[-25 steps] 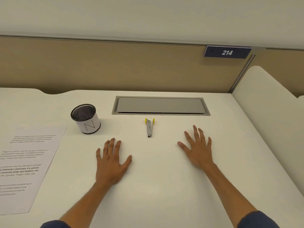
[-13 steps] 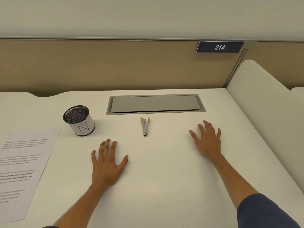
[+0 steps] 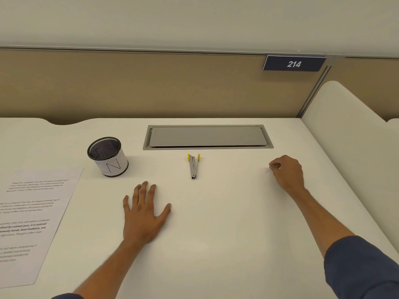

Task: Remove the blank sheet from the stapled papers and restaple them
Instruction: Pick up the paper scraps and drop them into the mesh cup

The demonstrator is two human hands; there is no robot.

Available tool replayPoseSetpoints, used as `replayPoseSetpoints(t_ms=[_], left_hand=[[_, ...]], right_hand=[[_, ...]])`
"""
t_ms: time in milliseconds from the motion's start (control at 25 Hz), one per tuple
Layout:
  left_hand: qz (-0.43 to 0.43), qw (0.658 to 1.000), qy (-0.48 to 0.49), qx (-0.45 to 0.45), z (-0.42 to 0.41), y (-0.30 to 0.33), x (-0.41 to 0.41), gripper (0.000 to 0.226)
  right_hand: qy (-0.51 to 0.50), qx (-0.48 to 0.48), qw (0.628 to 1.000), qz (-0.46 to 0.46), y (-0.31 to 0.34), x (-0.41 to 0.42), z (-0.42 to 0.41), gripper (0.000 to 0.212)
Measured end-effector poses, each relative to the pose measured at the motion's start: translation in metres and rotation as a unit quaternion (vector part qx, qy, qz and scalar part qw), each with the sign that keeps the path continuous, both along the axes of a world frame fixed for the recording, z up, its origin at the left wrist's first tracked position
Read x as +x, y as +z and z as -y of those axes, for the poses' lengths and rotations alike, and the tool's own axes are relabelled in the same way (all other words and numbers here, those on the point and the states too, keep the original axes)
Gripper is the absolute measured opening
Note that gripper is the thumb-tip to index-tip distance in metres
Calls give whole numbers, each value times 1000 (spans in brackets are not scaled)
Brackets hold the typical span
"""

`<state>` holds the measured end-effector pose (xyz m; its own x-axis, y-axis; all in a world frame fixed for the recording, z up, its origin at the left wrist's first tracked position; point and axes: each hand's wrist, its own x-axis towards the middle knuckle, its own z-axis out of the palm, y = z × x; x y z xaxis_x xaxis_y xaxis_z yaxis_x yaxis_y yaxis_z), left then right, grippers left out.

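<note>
right hand [image 3: 287,172] pinches at tiny staple [image 3: 267,171], hold unclear | left hand [image 3: 142,214] flat on desk [image 3: 216,234] | advice: nip staple with fingertips, lift cleanly

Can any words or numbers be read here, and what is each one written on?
"214": white digits on the dark blue sign on the partition.
"N": large letter on the white band of the mesh pen cup; a stroke to its left is cut off, not readable.
Printed sheet: four paragraphs, some bold lines, too small and blurred to read.
Staple remover: no text visible.
</note>
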<state>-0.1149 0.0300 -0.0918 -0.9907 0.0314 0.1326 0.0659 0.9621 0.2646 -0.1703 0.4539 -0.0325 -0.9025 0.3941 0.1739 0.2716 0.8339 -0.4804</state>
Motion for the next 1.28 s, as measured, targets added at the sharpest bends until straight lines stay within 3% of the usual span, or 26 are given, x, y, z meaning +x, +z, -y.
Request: replayPoseSetpoints(t_ms=[160,280,520,720,920,1200,1280], left_hand=[[-2,1000,1,0,0,0,0,81],[-2,1000,2,3,0,0,0,82],[-5,1000,2,7,0,0,0,82],[-1,1000,1,3,0,0,-1,82],[-2,1000,0,3,1,0,0,81],[2,1000,4,-2,1,-1,0,83],[1,1000,3,-2,1,0,0,83]], right_hand=[[26,25,999,18,-1,-5,-3,25],[89,70,989,96,-5,-6,-4,35],[170,138,965,142,-9,-3,1,28],[170,174,962,125,-4,-3,-3,24],[150,130,971,135,-2,-2,-10,32],[129,130,972,149,-2,-12,-5,7],[148,132,972,124,-1,-12,-2,35]])
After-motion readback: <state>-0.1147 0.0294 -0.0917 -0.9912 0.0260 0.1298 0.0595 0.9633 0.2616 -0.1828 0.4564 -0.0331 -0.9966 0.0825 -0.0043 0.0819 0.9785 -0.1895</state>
